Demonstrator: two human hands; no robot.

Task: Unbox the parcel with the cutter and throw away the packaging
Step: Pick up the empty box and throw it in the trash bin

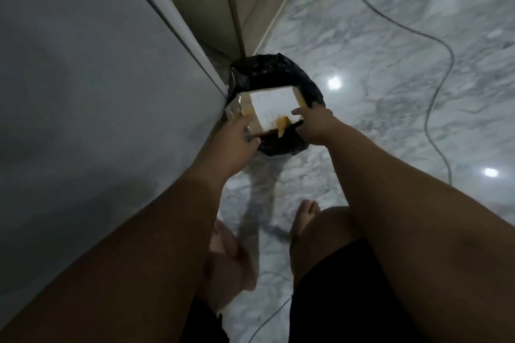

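Cardboard box [271, 104], white face up, sits in the mouth of the black-lined bin [267, 67]. The fingers of the left hand [237, 138] and right hand [315, 125] are clamped on its near edges.

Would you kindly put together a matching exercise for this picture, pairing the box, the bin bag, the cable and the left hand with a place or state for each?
Things
1. box
2. bin bag
3. cable
4. left hand

Places or states
A. black, directly under the box
B. grips the box's left side
C. held up over the bin bag
D. lies in loose curves on the floor

Pairs: 1-C, 2-A, 3-D, 4-B
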